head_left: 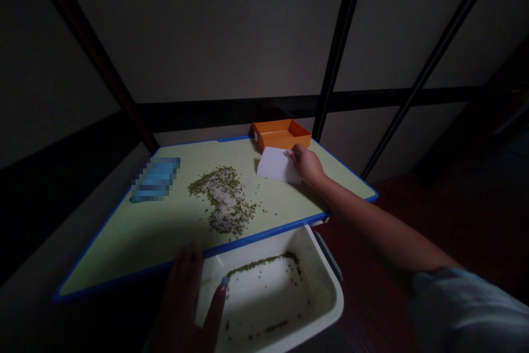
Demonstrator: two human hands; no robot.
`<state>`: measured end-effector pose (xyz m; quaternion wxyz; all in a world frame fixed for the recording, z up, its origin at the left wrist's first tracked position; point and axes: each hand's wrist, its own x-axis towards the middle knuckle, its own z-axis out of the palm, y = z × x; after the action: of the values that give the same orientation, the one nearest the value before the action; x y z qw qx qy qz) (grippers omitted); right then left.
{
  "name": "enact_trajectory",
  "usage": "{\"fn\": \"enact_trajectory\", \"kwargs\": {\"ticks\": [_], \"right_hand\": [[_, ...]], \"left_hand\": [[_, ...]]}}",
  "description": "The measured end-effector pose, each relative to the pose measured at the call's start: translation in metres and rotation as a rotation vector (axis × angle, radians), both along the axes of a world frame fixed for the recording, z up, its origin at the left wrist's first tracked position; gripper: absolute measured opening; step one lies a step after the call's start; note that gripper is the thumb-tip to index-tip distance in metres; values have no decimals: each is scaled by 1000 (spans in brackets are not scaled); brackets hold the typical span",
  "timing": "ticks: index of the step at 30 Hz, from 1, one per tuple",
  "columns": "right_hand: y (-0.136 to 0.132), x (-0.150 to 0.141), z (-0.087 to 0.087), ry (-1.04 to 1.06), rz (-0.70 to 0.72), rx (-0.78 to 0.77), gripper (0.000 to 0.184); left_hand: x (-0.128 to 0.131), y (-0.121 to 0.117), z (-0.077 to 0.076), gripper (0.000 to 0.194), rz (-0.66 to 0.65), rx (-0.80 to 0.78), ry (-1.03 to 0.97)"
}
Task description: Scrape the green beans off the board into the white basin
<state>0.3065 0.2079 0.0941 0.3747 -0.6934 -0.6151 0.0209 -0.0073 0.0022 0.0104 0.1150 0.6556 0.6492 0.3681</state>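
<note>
My right hand pinches the right edge of a white card, held over the tabletop in front of an orange tray. Left of the card lies a loose pile of small green and white grains, with a few strays around it. A white plastic basin sits below the table's front edge, with green grains along its inner edges and a few on its floor. At the basin's left rim is my left hand, its thumb over the rim and its fingers by the table edge.
The pale green table has a blue border. A blurred-out blue packet lies on its left side. Behind stands a panelled wall with dark strips. Reddish floor shows at the right in dim light.
</note>
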Motion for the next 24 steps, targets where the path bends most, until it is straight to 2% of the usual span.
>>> {"fn": "enact_trajectory", "kwargs": {"ticks": [12, 17, 24], "right_hand": [[50, -19, 10, -7, 476, -2, 19], [51, -15, 11, 95, 589, -13, 16], [40, -12, 10, 137, 652, -50, 17]], "left_hand": [[-3, 0, 0, 63, -20, -26, 40], [-2, 2, -1, 62, -31, 12, 52], [-2, -1, 0, 63, 3, -19, 29]]}}
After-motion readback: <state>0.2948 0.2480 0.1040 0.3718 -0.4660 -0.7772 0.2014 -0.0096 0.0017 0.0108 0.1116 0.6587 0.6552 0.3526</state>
